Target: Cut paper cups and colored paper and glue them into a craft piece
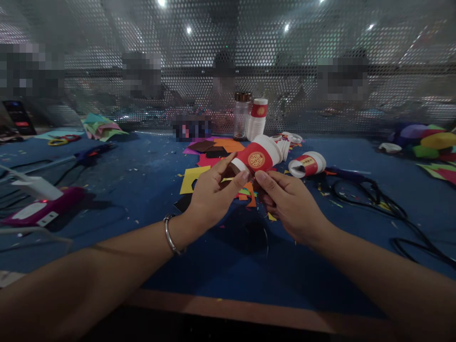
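A red and white paper cup with a gold emblem lies tilted between my two hands, above the middle of the table. My left hand is closed on the cup's left end, thumb along the lower edge. From the right, my right hand pinches at the lower edge, its thumb close to the left thumb; the other fingers curl underneath, partly hidden. Just beyond my right hand another paper cup lies on its side with a dark opening. Below and behind the held cup are yellow paper and small colored scraps.
A clear bottle and a stack of paper cups stand at the back by the perforated metal screen. Black cable coils at right. A purple power strip, scissors and a glue gun lie at left.
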{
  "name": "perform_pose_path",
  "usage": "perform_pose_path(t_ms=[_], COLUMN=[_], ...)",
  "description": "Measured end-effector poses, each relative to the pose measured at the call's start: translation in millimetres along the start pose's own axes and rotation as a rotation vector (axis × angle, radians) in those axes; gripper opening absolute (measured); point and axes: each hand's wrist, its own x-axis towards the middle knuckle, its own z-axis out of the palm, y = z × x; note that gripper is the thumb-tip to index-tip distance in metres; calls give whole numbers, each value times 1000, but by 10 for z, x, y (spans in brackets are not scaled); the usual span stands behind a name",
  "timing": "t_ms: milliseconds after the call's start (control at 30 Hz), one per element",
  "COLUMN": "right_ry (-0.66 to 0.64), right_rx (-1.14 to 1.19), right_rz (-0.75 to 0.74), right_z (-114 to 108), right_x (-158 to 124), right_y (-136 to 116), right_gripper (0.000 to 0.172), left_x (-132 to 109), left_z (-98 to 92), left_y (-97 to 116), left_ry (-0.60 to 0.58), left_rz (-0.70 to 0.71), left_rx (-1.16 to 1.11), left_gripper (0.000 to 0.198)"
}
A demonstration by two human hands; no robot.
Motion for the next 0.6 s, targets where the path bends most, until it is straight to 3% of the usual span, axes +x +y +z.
perform_pose_path(t_ms=[300,600], right_ry=[-8,11], right_rx=[14,-77], right_rz=[8,-51], right_z=[8,0], right_x=[-6,4], right_y=[-12,-4], right_gripper=[53,52], left_x=[-33,-70], left_z=[-1,18], left_y=[83,49], left_ry=[50,2], left_rz=[193,161], left_rx=[238,184], left_gripper=[46,57])
